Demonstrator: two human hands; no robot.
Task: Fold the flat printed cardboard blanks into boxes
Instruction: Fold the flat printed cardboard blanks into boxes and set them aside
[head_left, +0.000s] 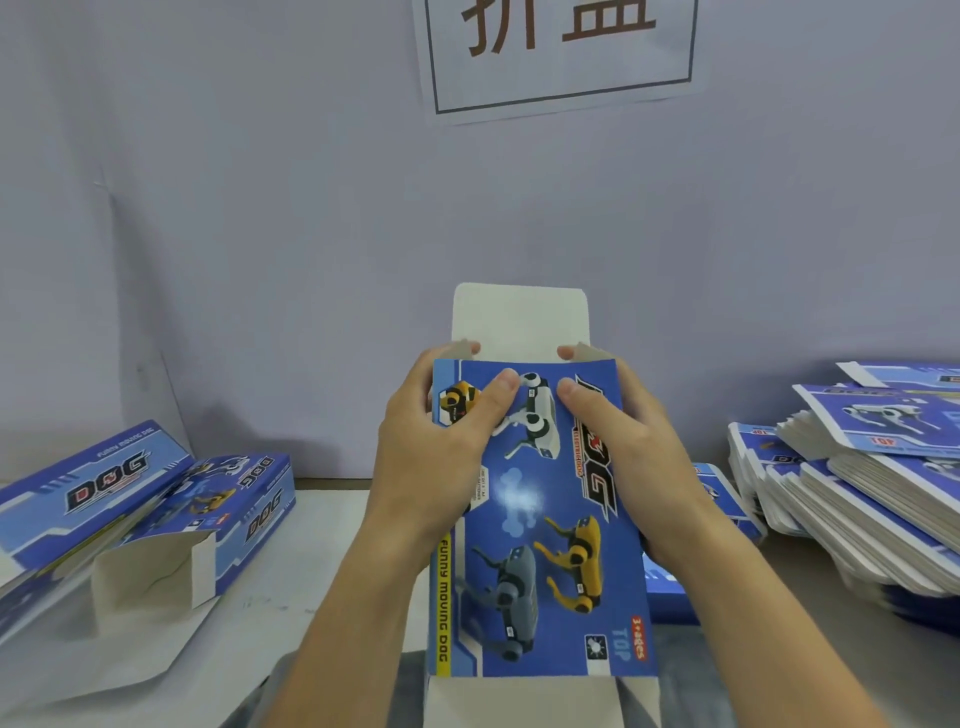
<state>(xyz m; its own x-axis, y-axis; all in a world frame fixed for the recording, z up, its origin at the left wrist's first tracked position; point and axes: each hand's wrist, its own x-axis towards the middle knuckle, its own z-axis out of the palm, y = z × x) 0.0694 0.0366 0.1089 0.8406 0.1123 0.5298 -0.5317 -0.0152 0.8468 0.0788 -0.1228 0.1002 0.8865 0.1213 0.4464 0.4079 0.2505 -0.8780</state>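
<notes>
Pale lilac wall fills the upper half of my view; a white paper sign with brown characters and a dark border is stuck at top centre, cut off by the frame's upper edge.

White table surface runs along the wall's foot. I see bare table between the left-hand boxes and my arms, and a narrower strip near the right-hand stack.

Stack of flat blanks sits at far right, fanned and leaning, white edges showing, its right side out of frame. One loose blank lies just left of it, partly behind my right wrist.

Two folded boxes lie at left, touching each other, blue with "DOG" print. The nearer one has a white end flap standing open toward me.

Box in hand is at centre, held above the table, printed face toward me, long axis running away from me. Its white top flap stands up at the far end; another white flap shows at the near end at the frame's bottom edge.

Left hand grips the left long edge, thumb pressed on the printed face, fingertips curled over the far end. Right hand grips the right long edge likewise, thumb on the face. Thumbs are near each other, not touching.
</notes>
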